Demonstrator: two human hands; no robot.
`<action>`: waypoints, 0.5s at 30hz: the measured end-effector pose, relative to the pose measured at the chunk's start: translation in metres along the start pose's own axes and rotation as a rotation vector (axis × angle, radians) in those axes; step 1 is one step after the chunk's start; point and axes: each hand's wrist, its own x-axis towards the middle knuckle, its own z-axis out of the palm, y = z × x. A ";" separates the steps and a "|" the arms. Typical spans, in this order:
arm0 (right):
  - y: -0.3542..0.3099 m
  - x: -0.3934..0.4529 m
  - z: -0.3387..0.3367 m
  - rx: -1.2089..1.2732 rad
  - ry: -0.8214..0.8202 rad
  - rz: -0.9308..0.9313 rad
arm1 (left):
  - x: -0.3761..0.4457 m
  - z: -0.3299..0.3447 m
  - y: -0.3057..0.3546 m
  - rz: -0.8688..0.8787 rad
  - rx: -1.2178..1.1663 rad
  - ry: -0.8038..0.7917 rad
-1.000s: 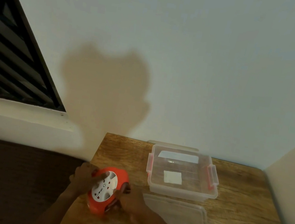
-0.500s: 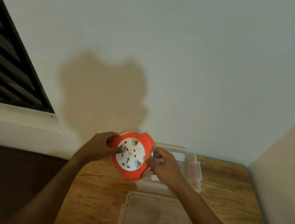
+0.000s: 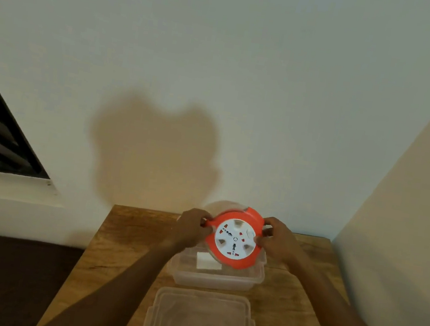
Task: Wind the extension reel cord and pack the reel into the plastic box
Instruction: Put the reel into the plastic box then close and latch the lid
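Holding the orange reel [image 3: 234, 241] above the open plastic box [image 3: 216, 273] on the desk [image 3: 126, 238].
I see my left hand [image 3: 192, 228] gripping the reel's left edge and my right hand [image 3: 276, 239] gripping its right edge, fingers curled round the rim, white socket face toward me. Nearer me, the clear lid [image 3: 201, 324] lies flat, just beside the box.

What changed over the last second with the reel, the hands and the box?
Both hands lifted the reel off the table and carried it rightward over the open plastic box. The left hand and right hand kept their grip. The lid stayed lying nearer.
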 end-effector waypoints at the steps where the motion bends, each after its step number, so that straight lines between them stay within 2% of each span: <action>1: 0.003 0.001 0.000 -0.036 -0.010 0.002 | -0.002 0.007 -0.002 -0.032 -0.029 -0.020; 8: 0.007 0.005 0.023 -0.369 -0.087 -0.050 | -0.013 0.032 -0.026 -0.155 -0.148 -0.100; 15: 0.007 0.018 0.044 -0.590 -0.130 -0.045 | -0.009 0.039 -0.040 -0.250 -0.172 -0.100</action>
